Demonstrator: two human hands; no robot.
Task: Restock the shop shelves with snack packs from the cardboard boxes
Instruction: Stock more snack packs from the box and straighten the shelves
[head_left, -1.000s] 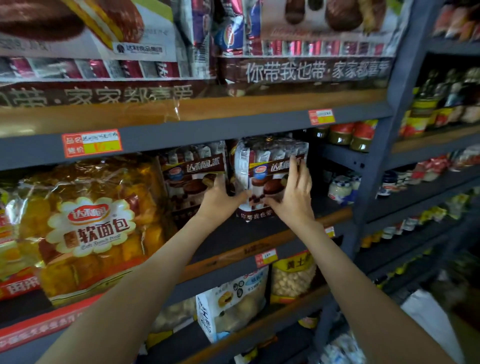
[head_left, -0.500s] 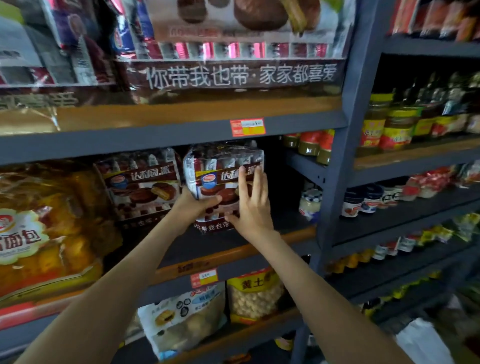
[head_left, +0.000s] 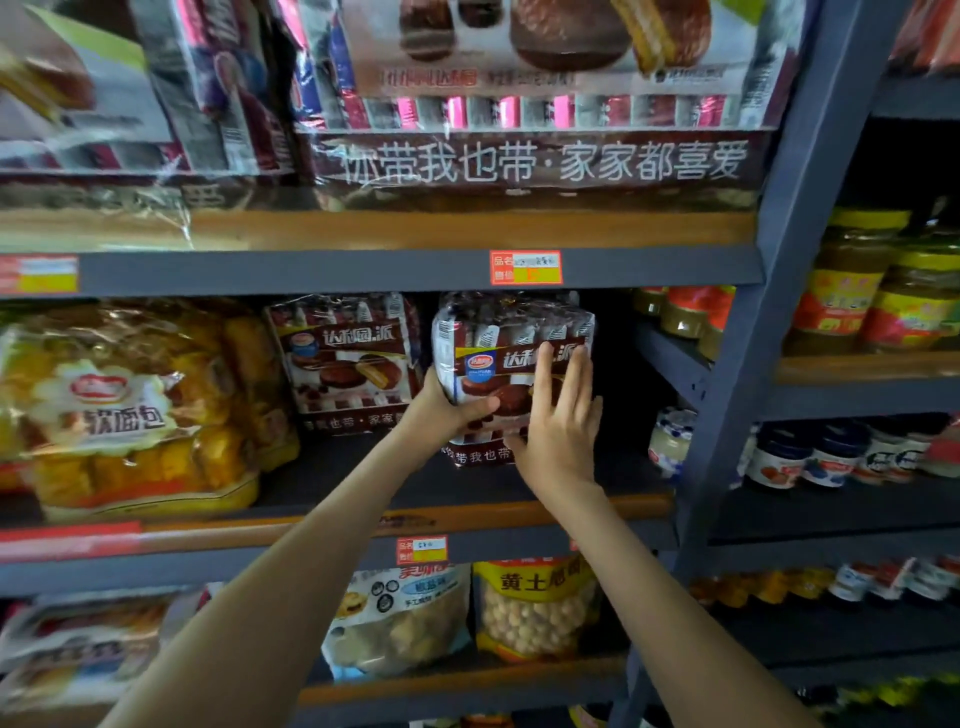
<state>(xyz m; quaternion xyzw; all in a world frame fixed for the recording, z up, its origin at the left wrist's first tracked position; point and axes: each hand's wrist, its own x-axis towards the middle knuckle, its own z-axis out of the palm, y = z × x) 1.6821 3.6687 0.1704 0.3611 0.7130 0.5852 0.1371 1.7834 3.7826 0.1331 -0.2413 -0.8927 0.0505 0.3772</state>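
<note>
Your left hand (head_left: 447, 410) is wrapped around the left edge of the pie pack (head_left: 511, 358), thumb across its front. Your right hand (head_left: 558, 426) lies flat on the front, fingers spread. The pack stands upright on the middle shelf (head_left: 597, 506), just right of another pack (head_left: 345, 358).

Dim light; blurred, warped edges

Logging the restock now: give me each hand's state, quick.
Left hand: gripping the left edge of the chocolate pie pack, thumb across its front.
Right hand: open, fingers flat against the pack's front.
</note>
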